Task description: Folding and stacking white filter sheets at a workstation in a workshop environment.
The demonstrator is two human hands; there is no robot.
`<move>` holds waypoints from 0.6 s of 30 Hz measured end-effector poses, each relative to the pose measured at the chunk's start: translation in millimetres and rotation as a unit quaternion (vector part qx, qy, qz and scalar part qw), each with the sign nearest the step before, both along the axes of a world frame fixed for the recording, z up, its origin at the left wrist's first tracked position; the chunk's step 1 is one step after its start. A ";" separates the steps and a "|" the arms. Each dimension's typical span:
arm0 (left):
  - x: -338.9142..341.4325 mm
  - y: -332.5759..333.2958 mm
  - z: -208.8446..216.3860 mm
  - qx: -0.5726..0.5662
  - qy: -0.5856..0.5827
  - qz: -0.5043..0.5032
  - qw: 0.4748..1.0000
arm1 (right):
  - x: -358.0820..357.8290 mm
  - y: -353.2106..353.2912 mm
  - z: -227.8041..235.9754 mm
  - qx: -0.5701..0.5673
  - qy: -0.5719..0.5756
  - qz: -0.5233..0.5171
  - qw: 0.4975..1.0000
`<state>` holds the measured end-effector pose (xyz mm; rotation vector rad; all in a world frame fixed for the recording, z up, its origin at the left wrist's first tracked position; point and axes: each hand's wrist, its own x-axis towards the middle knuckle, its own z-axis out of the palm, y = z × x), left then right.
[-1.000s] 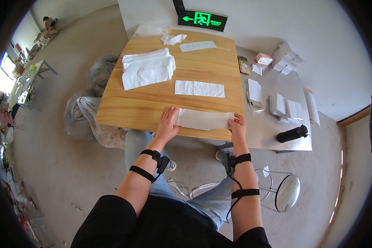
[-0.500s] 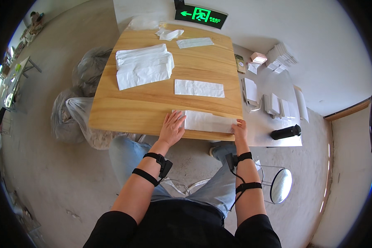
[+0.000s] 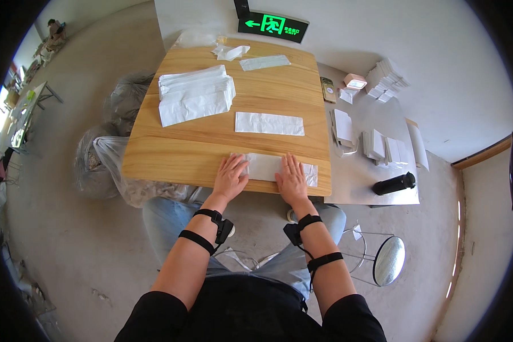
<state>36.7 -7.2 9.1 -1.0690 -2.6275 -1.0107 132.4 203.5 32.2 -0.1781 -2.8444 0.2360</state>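
A folded white strip, thin like plastic film or paper, (image 3: 263, 167) lies along the near edge of the wooden table (image 3: 182, 154). My left hand (image 3: 230, 175) rests flat on the strip's left end with its fingers spread. Toward the other end, my right hand (image 3: 291, 179) presses flat on the strip, fingers stretched out, and the strip's right end shows past it. Just beyond lies a similar white strip (image 3: 269, 123). A thick stack of white folded sheets (image 3: 196, 97) sits farther left.
At the table's far side are another strip (image 3: 265, 62) and a crumpled white piece (image 3: 231, 52). A side table (image 3: 347, 191) on the right holds a black bottle (image 3: 394, 183), white card stacks (image 3: 376, 144) and a phone (image 3: 328, 90). Filled plastic bags (image 3: 111, 165) stand at left; a stool (image 3: 389, 261) stands at right.
My right hand has moved left from the strip's right end and now lies flat over it. The strip's right end now looks shorter. My left hand stays on the left end.
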 end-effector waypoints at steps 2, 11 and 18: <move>-2.0 1.0 -2.7 0.004 -0.015 0.002 1.000 | -1.2 -7.0 -4.2 -0.011 -0.014 0.000 1.000; -9.6 9.5 -16.9 0.116 -0.013 0.027 0.993 | -2.1 -8.5 -8.8 -0.002 -0.046 -0.007 0.999; -8.6 18.2 -12.7 0.059 0.022 0.056 0.996 | 1.3 -7.1 -9.9 -0.007 -0.044 -0.015 0.999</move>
